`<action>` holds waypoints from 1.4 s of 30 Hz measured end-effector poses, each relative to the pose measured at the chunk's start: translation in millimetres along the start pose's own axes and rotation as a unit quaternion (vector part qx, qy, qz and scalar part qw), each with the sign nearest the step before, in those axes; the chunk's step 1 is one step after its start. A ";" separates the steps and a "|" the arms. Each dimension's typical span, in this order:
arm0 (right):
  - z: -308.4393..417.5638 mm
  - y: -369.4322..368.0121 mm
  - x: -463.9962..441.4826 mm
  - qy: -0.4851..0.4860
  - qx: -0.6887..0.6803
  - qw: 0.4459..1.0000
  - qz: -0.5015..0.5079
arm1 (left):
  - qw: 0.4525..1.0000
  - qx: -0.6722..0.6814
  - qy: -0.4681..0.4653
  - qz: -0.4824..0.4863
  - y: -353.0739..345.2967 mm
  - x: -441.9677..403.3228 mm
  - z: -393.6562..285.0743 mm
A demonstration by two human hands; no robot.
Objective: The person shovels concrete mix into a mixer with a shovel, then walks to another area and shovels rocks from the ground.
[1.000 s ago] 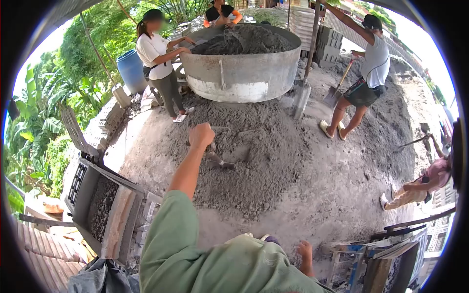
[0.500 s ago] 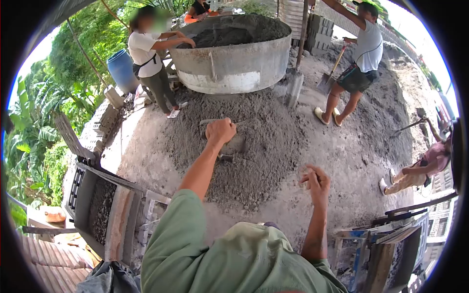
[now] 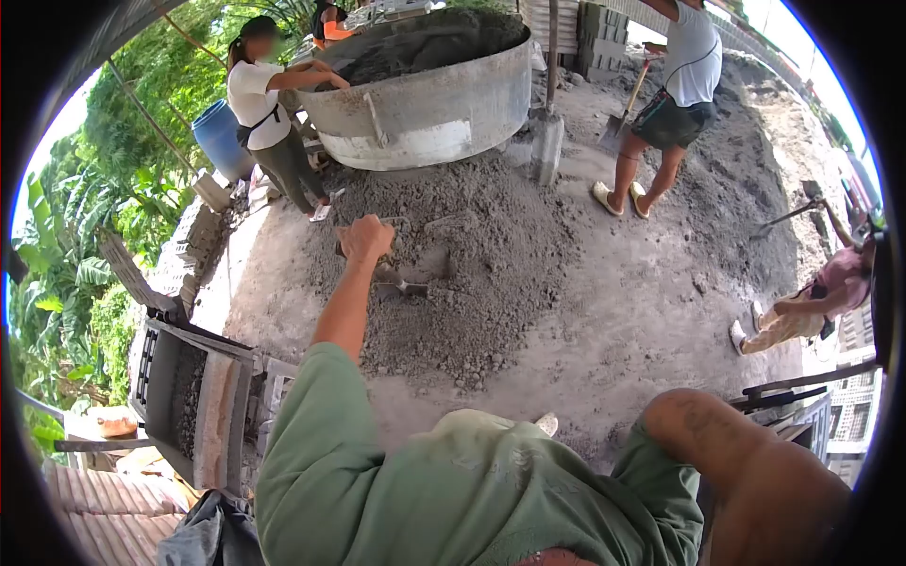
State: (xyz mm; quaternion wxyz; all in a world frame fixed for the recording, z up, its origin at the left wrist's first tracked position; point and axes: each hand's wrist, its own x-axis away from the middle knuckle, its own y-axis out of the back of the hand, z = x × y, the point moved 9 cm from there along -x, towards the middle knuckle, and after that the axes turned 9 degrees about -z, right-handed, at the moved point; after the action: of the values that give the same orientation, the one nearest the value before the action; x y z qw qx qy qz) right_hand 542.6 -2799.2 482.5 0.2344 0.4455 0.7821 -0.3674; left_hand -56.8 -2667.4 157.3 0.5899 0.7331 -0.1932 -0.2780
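My left hand is stretched forward over the grey sand-like heap, its fingers wrapped round the grip of what looks like a shovel. Seen steeply from above, the tool has most of its shaft hidden under my fist, and its metal end is against the heap. My right arm is bent up at the lower right, and the hand itself is out of the frame.
A large round metal tub holding grey material stands behind the heap. A person in white leans at its left rim. Another person holds a shovel at the right. A metal bin sits at the lower left.
My left hand has shifted left in view with the tool. My right hand, visible with loosely curled fingers before, has left the frame as the arm folded up.
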 end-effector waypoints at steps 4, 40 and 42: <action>-30.0 15.1 0.8 -0.045 -0.076 0.996 0.007 | 0.996 -0.018 0.088 -0.017 -1.9 16.0 8.0; 13.9 36.2 -39.4 0.164 -0.076 0.982 0.049 | 0.986 -0.032 0.155 -0.053 -2.5 12.5 15.3; 23.7 26.7 -38.8 0.178 -0.081 0.980 0.046 | 0.987 -0.023 0.155 -0.046 -18.8 -7.8 26.9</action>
State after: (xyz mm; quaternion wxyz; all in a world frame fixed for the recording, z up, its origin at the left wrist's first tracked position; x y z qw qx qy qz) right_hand 585.8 -2829.2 484.9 0.1429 0.5186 0.8172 -0.2069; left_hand -80.7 -2678.7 136.4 0.6162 0.7615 -0.0594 -0.1920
